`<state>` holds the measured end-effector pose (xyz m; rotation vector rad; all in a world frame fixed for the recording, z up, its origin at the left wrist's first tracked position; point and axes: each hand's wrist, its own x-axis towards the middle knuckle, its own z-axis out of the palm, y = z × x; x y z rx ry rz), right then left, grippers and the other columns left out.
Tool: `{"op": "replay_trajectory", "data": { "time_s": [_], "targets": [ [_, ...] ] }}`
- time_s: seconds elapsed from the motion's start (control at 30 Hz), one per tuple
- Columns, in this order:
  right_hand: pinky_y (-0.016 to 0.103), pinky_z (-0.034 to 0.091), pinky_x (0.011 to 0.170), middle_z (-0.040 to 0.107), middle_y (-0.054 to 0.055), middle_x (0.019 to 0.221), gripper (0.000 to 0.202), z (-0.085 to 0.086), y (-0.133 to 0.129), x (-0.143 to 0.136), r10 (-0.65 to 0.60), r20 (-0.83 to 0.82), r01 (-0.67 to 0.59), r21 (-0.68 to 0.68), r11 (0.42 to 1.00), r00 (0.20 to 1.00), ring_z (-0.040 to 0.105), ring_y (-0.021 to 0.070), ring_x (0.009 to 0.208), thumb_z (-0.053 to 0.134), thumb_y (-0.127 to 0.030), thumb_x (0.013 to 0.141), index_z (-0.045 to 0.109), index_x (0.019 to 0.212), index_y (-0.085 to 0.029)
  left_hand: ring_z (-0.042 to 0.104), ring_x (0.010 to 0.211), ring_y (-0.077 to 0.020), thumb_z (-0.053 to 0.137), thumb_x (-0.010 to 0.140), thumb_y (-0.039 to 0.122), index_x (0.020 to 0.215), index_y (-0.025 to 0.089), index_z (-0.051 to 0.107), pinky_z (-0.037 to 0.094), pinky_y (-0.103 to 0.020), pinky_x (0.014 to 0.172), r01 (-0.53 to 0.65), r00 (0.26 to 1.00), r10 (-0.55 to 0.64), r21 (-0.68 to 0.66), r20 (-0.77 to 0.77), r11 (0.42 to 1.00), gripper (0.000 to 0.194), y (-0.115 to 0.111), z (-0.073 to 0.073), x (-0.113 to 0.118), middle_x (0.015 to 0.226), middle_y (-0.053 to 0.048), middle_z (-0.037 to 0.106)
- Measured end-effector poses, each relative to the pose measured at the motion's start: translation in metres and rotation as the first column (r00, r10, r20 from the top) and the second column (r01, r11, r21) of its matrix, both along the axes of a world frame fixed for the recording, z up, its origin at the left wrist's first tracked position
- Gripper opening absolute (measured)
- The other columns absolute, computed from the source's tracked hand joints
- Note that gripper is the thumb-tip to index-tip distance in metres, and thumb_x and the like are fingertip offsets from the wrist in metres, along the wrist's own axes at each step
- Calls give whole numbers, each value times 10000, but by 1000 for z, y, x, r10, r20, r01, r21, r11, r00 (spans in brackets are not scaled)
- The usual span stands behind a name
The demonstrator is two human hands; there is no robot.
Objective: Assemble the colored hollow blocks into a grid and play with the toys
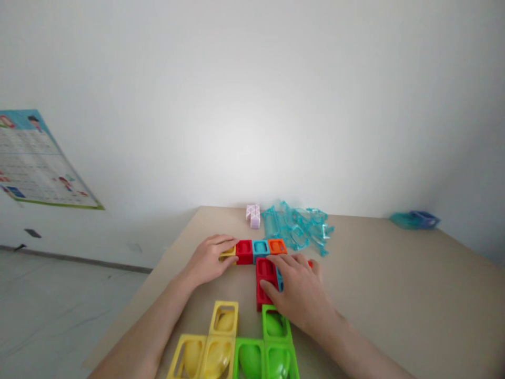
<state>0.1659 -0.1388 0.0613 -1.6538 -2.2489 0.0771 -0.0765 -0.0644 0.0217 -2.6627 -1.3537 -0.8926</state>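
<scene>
A row of hollow plastic blocks lies across the table: yellow (228, 253) at the left end, then red (244, 252), light blue (260, 251) and orange (278, 246). My left hand (213, 258) has its fingers and thumb closed around the yellow end block. In front of the row, my right hand (298, 287) reaches over a two-cell red block (265, 284), thumb and fingers bent on it. Part of a blue block and a bit of orange peek out around that hand, mostly covered. Nearer me are joined yellow blocks (224, 337) and green blocks (276, 350).
A pile of clear teal plastic pieces (298, 226) lies behind the row, beside a small lilac-and-white folded block puzzle (253, 216). Teal and dark blue objects (418, 220) sit at the far right corner. The table (394, 295) meets a white wall; a poster (43, 158) hangs left.
</scene>
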Motion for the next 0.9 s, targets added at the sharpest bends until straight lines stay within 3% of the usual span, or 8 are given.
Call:
{"op": "replay_trajectory", "data": {
  "time_s": [0.2, 0.4, 0.57, 0.9],
  "targets": [
    [525, 315, 943, 630, 134, 1127, 423, -5, -5, -24, -46, 0, 46, 34, 998, 999, 469, 360, 1142, 564, -481, 834, 620, 1167, -226, 617, 1065, -224, 607, 856, 286, 1199, 257, 650, 451, -410, 966, 26, 1000, -26, 5, -11, 1000, 347, 2, 1, -4, 1190, -68, 675],
    [472, 372, 959, 532, 133, 1286, 475, 3, -7, 1, -33, -35, 29, -102, 994, 999, 449, 340, 1198, 546, -535, 831, 616, 1181, -222, 609, 1061, -244, 618, 846, 379, 1189, 266, 665, 447, -425, 970, -75, 996, 78, -65, 46, 995, 364, 3, 2, -12, 1171, -85, 674],
    [423, 367, 1026, 514, 131, 1320, 526, 2, -9, 14, 81, -87, -95, -163, 982, 993, 459, 299, 1213, 536, -486, 846, 576, 1271, -179, 579, 1094, -242, 563, 872, 336, 1216, 209, 651, 444, -405, 990, -6, 985, 34, -165, 168, 986, 378, 6, -1, -17, 1185, -113, 646],
    [459, 367, 1059, 503, 154, 1360, 635, -5, -6, -15, 40, -64, -46, -109, 993, 997, 443, 338, 1260, 590, -554, 796, 579, 1311, -183, 596, 1071, -237, 556, 874, 333, 1137, 188, 697, 441, -406, 987, 83, 946, -9, -216, 323, 973, 332, 12, -3, -25, 1135, -115, 661]
  ]
}}
